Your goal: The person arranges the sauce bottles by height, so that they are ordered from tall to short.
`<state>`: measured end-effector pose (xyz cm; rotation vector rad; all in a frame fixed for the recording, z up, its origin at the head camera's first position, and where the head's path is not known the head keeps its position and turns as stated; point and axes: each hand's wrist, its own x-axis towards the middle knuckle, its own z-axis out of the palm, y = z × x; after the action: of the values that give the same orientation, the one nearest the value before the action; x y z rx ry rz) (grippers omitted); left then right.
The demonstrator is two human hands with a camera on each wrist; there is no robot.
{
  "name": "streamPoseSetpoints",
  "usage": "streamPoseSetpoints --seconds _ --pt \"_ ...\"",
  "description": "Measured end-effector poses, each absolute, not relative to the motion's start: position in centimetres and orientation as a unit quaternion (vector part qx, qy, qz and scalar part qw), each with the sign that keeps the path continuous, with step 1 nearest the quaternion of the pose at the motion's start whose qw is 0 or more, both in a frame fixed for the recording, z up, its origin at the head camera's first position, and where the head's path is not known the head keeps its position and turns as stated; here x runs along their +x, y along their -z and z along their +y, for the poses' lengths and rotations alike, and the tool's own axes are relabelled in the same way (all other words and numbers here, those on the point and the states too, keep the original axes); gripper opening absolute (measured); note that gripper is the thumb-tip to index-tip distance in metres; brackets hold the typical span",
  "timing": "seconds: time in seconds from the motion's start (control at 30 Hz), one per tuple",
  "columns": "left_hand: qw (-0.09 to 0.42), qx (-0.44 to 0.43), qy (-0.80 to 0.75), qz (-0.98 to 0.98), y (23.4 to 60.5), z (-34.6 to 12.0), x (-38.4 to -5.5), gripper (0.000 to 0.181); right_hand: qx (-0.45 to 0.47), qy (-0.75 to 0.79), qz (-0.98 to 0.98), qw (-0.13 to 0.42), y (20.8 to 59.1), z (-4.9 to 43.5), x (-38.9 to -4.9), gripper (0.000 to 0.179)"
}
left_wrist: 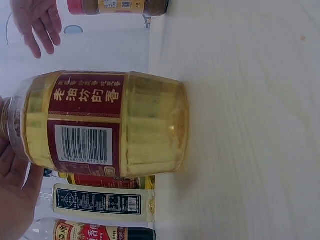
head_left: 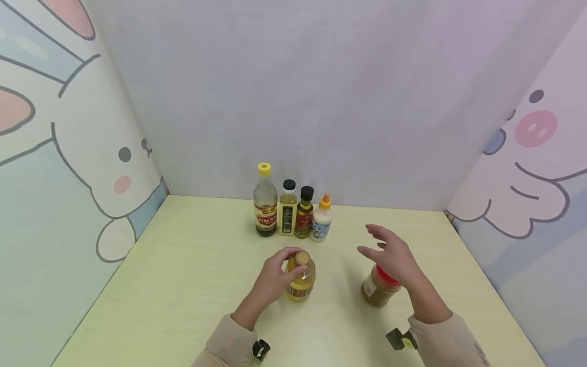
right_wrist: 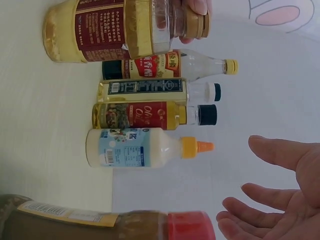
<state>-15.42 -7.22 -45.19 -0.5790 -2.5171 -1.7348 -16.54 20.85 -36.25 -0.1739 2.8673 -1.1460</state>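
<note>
My left hand [head_left: 272,277] grips a squat cooking oil bottle [head_left: 300,288] around its neck, just below the gold cap. In the left wrist view, yellow oil shows behind a dark red label with a barcode. My right hand [head_left: 395,257], fingers spread and thumb apart, is over a brown jar [head_left: 376,292] with a red lid. From the right wrist view, nothing lies between the fingers, and the red lid [right_wrist: 190,226] is beside them. The hand partly hides the lid in the head view.
Behind the oil bottle stand a yellow-capped vinegar bottle [head_left: 265,204], a dark-capped oil bottle [head_left: 287,211], an olive oil bottle [head_left: 304,216] and a white squeeze bottle [head_left: 321,224] with an orange tip. Cloth walls surround the pale table [head_left: 183,285] at the back and sides.
</note>
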Motion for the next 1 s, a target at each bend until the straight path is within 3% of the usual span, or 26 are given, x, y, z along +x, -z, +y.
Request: streamPoseSetpoints --seconds 1.0 --pt "0.031 -0.187 0.558 -0.808 44.8 -7.2 -15.5 0.041 -0.087 0.371 0.924 0.0 38.6 26.1 -12.9 0.068"
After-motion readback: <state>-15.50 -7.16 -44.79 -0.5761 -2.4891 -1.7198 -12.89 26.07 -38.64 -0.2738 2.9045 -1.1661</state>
